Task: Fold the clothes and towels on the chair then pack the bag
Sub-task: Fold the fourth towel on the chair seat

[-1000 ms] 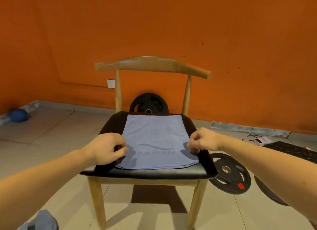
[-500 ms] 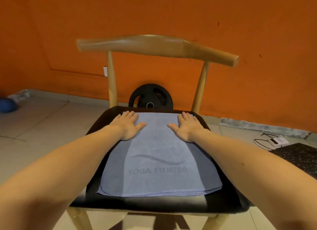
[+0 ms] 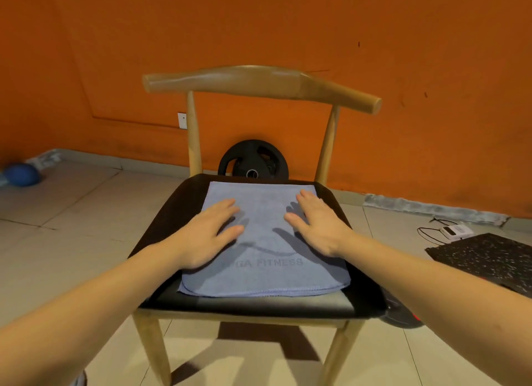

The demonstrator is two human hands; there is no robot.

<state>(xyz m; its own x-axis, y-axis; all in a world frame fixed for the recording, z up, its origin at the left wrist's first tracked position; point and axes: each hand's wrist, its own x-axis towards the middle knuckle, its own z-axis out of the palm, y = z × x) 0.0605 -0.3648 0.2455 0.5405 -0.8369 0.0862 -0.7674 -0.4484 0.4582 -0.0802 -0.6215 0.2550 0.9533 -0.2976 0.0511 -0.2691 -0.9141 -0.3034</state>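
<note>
We list one folded grey-blue towel on a black-cushioned wooden chair, left grip and right grip spread flat over it.

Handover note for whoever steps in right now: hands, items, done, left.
Left hand: open, flat on the left part of the towel.
Right hand: open, flat on its right part.
Blue-grey "FITNESS" towel: lies flat on the chair seat, and its front edge looks layered, so it is probably folded at least once.
Left: any further folds, then packing. No bag or other clothes are in view.
</note>
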